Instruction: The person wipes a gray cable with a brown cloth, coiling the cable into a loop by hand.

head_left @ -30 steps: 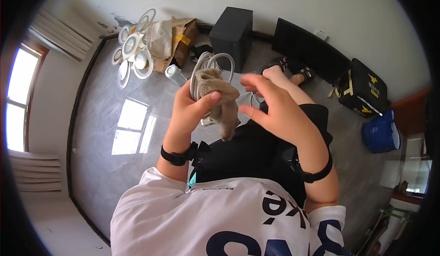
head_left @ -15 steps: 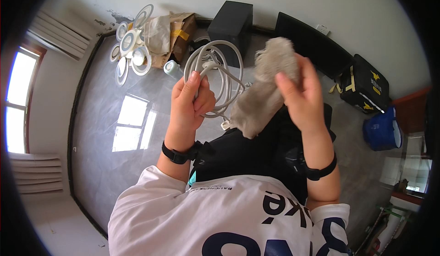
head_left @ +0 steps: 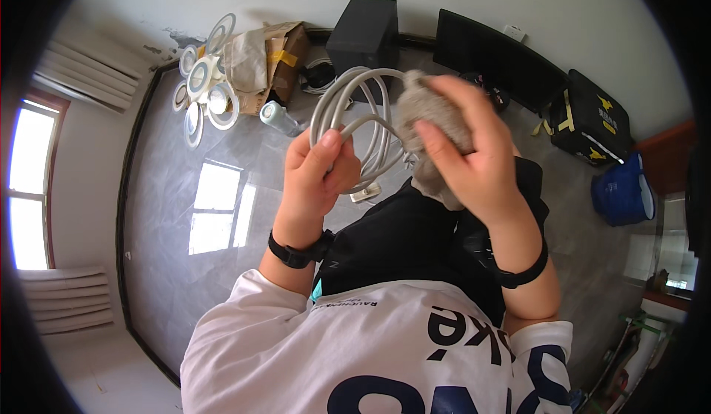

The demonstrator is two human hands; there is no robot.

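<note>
My left hand [head_left: 320, 169] is closed around a loose coil of pale grey cable [head_left: 348, 95], with the thumb pressed over the loops. In my right hand [head_left: 478, 144] a fuzzy grey-beige cloth [head_left: 437, 114] is bunched up, thumb on one side and fingers on the other. The cloth meets the right side of the coil and seems folded over a strand there; the strand inside it is hidden. Below the coil, a small whitish block [head_left: 365, 192] shows beside my black trousers; whether it joins the cable cannot be made out.
Against the wall stand a ceiling lamp with several round shades [head_left: 204, 81], a cardboard box [head_left: 285, 62], a black computer case [head_left: 363, 36] and a dark monitor [head_left: 496, 58]. A pale green bottle [head_left: 278, 116] lies nearby. To the right are a black bag [head_left: 592, 121] and a blue bin [head_left: 622, 192].
My right hand has brought the cloth left against the coil, and the cloth, hanging long before, is now bunched up. My left hand has shifted slightly right, still gripping the cable.
</note>
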